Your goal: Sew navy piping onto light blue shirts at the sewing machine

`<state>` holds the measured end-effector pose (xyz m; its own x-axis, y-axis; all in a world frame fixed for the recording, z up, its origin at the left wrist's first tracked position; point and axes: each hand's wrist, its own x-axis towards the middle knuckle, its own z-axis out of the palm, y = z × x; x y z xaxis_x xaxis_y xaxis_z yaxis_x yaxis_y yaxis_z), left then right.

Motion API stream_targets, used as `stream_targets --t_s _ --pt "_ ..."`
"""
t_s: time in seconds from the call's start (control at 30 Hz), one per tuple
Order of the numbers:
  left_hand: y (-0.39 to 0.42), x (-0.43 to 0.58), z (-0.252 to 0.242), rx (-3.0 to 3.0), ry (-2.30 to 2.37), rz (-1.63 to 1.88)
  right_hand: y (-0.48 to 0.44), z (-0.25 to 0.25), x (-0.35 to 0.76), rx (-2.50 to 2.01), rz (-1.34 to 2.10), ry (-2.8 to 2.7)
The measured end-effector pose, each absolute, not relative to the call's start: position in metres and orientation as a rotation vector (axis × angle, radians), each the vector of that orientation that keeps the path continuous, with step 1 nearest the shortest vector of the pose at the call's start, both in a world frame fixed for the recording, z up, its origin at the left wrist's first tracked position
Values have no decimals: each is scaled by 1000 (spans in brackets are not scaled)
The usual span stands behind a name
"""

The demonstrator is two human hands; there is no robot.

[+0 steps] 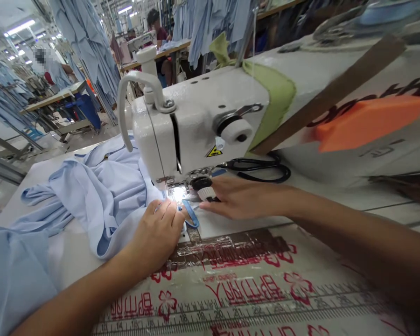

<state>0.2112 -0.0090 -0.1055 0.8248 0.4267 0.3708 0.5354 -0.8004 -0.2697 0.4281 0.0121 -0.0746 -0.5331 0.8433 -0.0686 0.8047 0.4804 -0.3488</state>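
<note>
A white sewing machine [196, 121] stands over the table, its lamp lit at the needle area. My left hand [163, 228] rests at the left front of the needle, fingers bent together over the edge of light blue fabric [115, 186]. A small blue strip loop [192, 214] lies just right of those fingertips. My right hand [236, 198] reaches in from the right, under the machine head and beside its white knob; its fingertips are partly hidden behind the machine parts. Whether it holds anything is hidden.
Black-handled scissors [266, 169] lie behind my right hand. A printed ruler strip [238, 305] runs along the table front. An orange piece [371, 123] sits on the machine body. Two people work at tables farther back, among hanging blue garments [86, 51].
</note>
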Motion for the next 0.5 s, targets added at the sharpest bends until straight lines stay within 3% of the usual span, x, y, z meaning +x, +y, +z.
stream_targets --t_s 0.5 --pt "-9 205 -107 -2740 -673 -522 11 -73 408 -1473 464 -2564"
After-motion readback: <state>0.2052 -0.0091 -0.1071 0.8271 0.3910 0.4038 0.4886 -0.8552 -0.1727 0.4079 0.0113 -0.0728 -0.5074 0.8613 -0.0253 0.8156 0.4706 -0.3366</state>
